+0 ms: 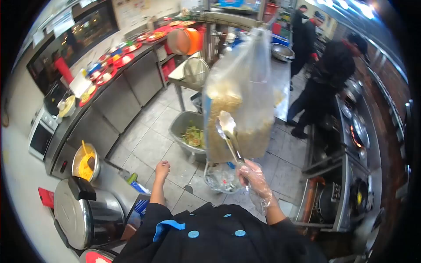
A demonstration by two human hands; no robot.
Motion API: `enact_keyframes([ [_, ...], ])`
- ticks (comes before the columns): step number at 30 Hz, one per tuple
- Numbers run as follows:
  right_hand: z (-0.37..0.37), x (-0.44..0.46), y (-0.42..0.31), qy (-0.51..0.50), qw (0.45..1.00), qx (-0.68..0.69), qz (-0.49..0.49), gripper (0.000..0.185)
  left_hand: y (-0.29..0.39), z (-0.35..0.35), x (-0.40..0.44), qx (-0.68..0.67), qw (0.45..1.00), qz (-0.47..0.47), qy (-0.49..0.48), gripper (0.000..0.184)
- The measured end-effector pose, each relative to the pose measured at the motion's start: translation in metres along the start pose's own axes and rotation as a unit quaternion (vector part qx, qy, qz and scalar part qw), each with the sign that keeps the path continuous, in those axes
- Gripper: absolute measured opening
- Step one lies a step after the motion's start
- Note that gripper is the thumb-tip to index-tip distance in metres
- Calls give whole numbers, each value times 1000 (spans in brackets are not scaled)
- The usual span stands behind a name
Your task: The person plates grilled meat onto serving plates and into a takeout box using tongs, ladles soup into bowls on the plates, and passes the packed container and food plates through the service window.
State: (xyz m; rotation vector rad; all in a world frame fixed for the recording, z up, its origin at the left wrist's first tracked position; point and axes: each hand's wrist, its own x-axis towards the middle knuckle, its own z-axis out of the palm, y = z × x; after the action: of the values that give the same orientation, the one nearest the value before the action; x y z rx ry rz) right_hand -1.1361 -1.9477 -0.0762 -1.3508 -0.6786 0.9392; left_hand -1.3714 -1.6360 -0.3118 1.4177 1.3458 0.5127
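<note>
your gloved right hand (255,179) is closed around the metal tongs (236,149), which point up in front of the plastic bag (252,101) of yellowish food (what holds the bag up, you can't tell). your left hand (162,170) is loosely curled shut, visibly holding nothing, near the grey bin (179,127).

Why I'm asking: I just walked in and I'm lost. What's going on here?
The person's gloved right hand holds metal tongs in front of a large, cloudy plastic bag with yellowish contents. The left hand is loosely curled, nothing visible in it. To the right, a co-worker in dark clothes leans toward some pans.
</note>
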Motion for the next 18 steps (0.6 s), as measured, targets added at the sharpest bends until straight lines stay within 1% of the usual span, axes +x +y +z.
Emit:
enact_keyframes([
  [1,19,23,-3,-14,1000,-3,5,31,4,-8,0,-32,999,-28,-3,29],
  [2,37,46,-5,-57,998,2,20,30,7,-13,4,-39,999,-36,7,29],
  [4,68,94,-6,-124,991,14,45,29,10,-16,16,-52,996,-47,-63,30],
  [6,95,140,-2,-145,988,23,47,28,10,-17,31,-52,991,-48,-110,31],
  [7,109,163,3,-151,987,35,44,28,12,-21,44,-48,992,-53,-103,31],
  [9,134,212,16,-146,987,49,50,25,25,-29,77,-52,988,-34,-140,31],
  [10,147,236,17,-129,988,63,49,25,36,-33,101,-50,989,-35,-138,31],
  [12,172,285,28,-103,988,106,38,22,58,-37,154,-36,987,22,-152,28],
  [13,180,310,37,-108,987,109,42,22,66,-39,172,-35,988,18,-146,28],
  [15,204,373,39,-24,994,68,79,22,103,-54,225,-44,984,22,-171,24],
  [16,218,401,37,8,992,76,100,24,113,-65,247,-15,985,37,-169,24],
  [17,226,431,40,20,990,83,111,28,121,-75,267,14,985,49,-166,23],
  [18,237,456,33,25,992,88,85,25,119,-80,290,42,987,79,-134,23],
])
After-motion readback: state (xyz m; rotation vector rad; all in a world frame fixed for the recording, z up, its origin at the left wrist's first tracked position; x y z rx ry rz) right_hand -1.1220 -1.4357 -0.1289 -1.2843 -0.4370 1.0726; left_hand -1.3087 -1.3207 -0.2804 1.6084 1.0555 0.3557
